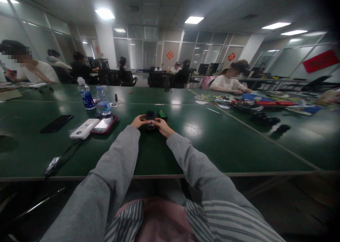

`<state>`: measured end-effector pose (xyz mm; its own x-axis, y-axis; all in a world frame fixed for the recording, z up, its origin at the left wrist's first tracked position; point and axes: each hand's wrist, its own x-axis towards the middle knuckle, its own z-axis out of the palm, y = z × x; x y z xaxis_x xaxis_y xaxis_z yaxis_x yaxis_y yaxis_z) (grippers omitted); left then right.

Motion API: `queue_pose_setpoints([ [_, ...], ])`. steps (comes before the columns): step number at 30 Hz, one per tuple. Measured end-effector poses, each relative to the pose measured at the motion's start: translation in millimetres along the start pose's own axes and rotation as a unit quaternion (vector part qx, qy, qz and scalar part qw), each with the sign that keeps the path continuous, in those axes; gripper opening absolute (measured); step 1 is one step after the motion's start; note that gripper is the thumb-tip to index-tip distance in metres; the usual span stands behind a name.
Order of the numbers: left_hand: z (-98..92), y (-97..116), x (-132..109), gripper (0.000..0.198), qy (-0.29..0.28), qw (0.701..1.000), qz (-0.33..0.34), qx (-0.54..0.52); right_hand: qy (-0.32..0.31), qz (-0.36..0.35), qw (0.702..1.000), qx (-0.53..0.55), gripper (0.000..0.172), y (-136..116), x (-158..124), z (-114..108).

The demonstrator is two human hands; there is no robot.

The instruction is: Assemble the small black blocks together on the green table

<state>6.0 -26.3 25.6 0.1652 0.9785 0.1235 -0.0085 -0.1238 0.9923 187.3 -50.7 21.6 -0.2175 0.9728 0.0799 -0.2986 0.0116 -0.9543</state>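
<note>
Where the two grey sleeves (117, 157) meet over the counter (212, 142), the left hand (138, 121) and the right hand (163, 127) both clasp a small dark device (150, 118). One hand is on each side, with fingers curled round its edges. The device sits low over the green top, straight ahead of the person, but it is too small to tell whether it rests on the surface. Just beyond the right hand, touching or nearly touching the device, lies a green box (162, 114). To the left of the left hand a red phone (104, 124) lies face up, with a white power bank (84, 129) just beside it. A black phone (56, 123) lies farther left, apart from both. Behind these stand two bottles: a tall bottle (85, 96) with a blue label and a short bottle (103, 103) close to its right. Near the front edge on the left, a cable (54, 161) runs across the top. Well off to the right, two black lumps (265, 121) sit on the counter, and past them is a spread of coloured clutter (265, 102). A seated person (228, 82) leans over that clutter with both arms on the top. Another person (32, 72) in white sits at the far left, and others work at desks along the back wall.
</note>
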Motion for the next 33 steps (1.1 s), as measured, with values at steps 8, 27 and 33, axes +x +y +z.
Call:
queue_pose_setpoints([
  [8,4.2,-1,1,0.084,0.011,0.999,-0.024,-0.028,0.002,-0.003,1.0,0.014,0.045,3,3,-1],
  [27,8.9,8,-8,0.083,0.016,0.998,-0.021,-0.051,0.013,0.001,0.998,0.056,0.053,5,6,-2],
  [33,4.9,3,-4,0.087,0.011,0.999,-0.012,-0.044,0.018,-0.003,0.998,0.056,0.055,3,4,-1],
])
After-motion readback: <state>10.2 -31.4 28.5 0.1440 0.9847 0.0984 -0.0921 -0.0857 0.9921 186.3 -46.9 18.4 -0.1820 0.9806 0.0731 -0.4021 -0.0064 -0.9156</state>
